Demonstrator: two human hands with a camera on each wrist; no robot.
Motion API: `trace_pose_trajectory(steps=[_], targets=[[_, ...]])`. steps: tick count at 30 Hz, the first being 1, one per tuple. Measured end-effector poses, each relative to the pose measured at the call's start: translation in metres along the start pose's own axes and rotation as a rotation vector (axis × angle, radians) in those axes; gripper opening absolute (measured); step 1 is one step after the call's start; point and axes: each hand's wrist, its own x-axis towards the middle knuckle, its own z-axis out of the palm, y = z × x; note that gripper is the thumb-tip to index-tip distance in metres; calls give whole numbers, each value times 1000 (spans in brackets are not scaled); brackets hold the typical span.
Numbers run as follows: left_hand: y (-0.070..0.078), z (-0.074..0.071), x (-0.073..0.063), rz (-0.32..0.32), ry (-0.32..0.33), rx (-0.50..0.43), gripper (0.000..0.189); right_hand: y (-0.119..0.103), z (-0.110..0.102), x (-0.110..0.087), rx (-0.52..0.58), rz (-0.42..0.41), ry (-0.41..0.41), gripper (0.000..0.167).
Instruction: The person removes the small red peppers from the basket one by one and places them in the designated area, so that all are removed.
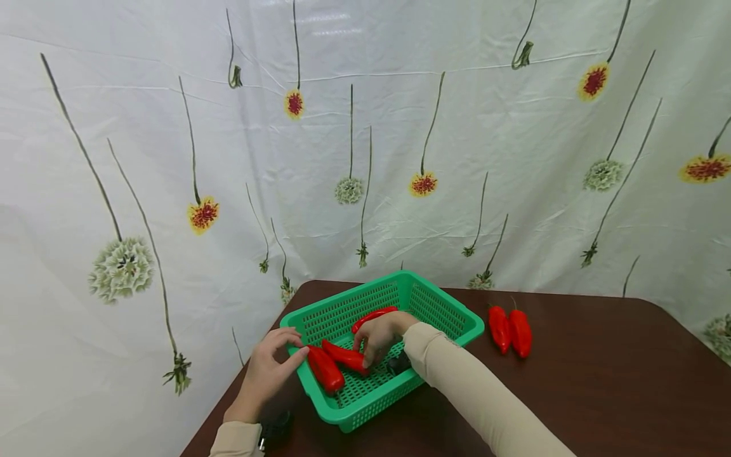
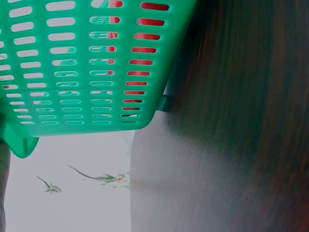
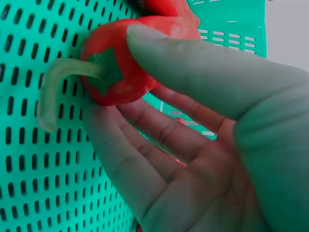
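Note:
A green plastic basket [image 1: 365,406] stands on the dark table with red peppers inside. My right hand [image 1: 381,336] reaches into it and pinches a red pepper [image 3: 113,63] near its stem end, thumb on one side and fingers on the other. That pepper's green stem curves away towards the basket floor. My left hand [image 1: 267,371] holds the basket's left rim between thumb and fingers, close to another red pepper [image 1: 325,371]. A third red pepper [image 1: 374,315] lies farther back in the basket, partly behind the right hand.
Two more red peppers [image 1: 510,333] lie side by side on the table [image 1: 605,374], right of the basket. A white flower-printed cloth [image 1: 365,146] hangs behind the table. The right sleeve [image 1: 485,393] crosses over the basket's front right rim.

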Motion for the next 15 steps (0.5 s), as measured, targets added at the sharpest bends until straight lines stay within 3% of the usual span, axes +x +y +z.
trace_pose_trajectory(steps=[15], targets=[[0, 0, 0, -13, -6, 7, 21, -1, -6, -1, -15, -81, 4, 37]])
